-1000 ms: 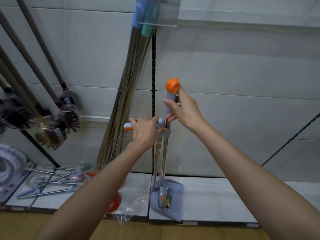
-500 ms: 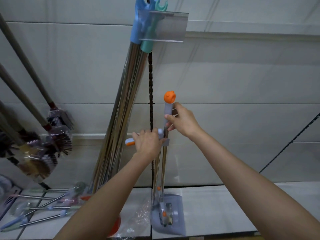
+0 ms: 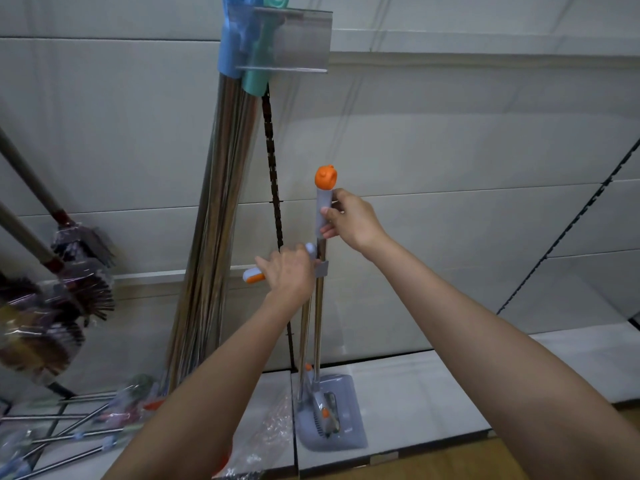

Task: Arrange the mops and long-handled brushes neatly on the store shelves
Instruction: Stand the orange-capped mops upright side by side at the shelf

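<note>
A grey broom-and-dustpan set [image 3: 320,327] stands upright on the white bottom shelf [image 3: 433,386], its grey dustpan [image 3: 332,414] resting on the shelf. My right hand [image 3: 349,220] grips the upright grey handle just below its orange cap [image 3: 325,176]. My left hand [image 3: 289,271] grips the second, shorter grey handle with an orange-and-white tip [image 3: 252,275], which points left. A grey clip [image 3: 322,268] joins the two metal poles between my hands.
A bundle of metal mop poles [image 3: 221,220] with blue and teal caps leans on the back panel, left of the set. Wrapped round brushes [image 3: 69,292] hang at far left. Loose poles and plastic wrapping [image 3: 79,431] lie on the lower left shelf. Wooden floor at the bottom.
The view has tilted upward and moved closer. My left hand has turned the short handle so its tip points lower and left. My right hand keeps its grip on the upright handle.
</note>
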`<state>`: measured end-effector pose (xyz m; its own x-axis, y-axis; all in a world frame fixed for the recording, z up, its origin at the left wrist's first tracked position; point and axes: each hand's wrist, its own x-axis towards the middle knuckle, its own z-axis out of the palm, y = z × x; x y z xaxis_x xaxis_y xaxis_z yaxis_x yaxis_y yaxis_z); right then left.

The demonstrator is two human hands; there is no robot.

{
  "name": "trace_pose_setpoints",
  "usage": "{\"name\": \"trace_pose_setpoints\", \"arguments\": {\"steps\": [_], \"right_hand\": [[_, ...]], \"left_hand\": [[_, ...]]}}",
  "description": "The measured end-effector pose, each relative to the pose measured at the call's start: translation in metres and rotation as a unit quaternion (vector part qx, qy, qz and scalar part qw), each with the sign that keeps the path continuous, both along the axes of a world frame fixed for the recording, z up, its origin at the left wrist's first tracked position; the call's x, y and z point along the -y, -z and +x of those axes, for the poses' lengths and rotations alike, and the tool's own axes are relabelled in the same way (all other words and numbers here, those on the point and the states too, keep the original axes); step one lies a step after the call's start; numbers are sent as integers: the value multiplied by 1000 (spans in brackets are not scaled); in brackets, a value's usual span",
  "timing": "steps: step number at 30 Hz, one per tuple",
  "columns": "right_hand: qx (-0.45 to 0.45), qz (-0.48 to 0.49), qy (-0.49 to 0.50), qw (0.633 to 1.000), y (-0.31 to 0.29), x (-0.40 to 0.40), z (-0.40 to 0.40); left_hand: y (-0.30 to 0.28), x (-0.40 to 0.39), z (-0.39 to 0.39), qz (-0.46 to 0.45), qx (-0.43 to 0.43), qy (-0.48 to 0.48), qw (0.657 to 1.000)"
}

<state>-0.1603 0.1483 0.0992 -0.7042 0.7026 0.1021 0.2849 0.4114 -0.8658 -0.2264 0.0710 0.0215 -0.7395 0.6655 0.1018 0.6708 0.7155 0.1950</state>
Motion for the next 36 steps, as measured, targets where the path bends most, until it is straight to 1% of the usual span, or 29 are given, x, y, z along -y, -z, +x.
{"name": "trace_pose_setpoints", "arguments": {"steps": [3, 5, 13, 18, 20, 23, 24, 25, 26, 28, 31, 33, 36], "right_hand": [[8, -3, 2, 1000, 3, -2, 2], [16, -6, 7, 1000, 4, -3, 4], [10, -69, 7, 998, 7, -7, 18], [29, -77, 10, 997, 9, -4, 35], [25, -77, 20, 997, 13, -2, 47], [2, -80, 38, 996, 16, 3, 75], [-4, -82, 46, 996, 16, 4, 87], [-10, -80, 58, 995, 16, 5, 103], [-16, -78, 72, 994, 16, 6, 119], [-21, -69, 110, 991, 17, 9, 162], [-18, -55, 182, 982, 18, 22, 248], [1, -41, 244, 969, 18, 40, 319], [68, -12, 339, 938, 15, 81, 418]], "left_hand": [[-2, -1, 1, -40, -2, 17, 999], [-5, -1, 1, -48, 4, 36, 998], [-7, 3, -3, -26, 16, 111, 993], [-13, -2, -8, 2, 63, 109, 992], [-9, -1, -6, 29, 35, 112, 993], [-7, 0, 7, 141, -30, 97, 985], [-7, -1, 15, 180, -43, 115, 976], [-8, -5, 27, 214, -45, 152, 964], [-9, -10, 39, 241, -25, 200, 949], [-8, -22, 77, 259, 56, 288, 920], [-1, -38, 155, 233, 139, 406, 873], [3, -45, 221, 194, 184, 493, 828], [5, -42, 320, 130, 246, 592, 756]]}}
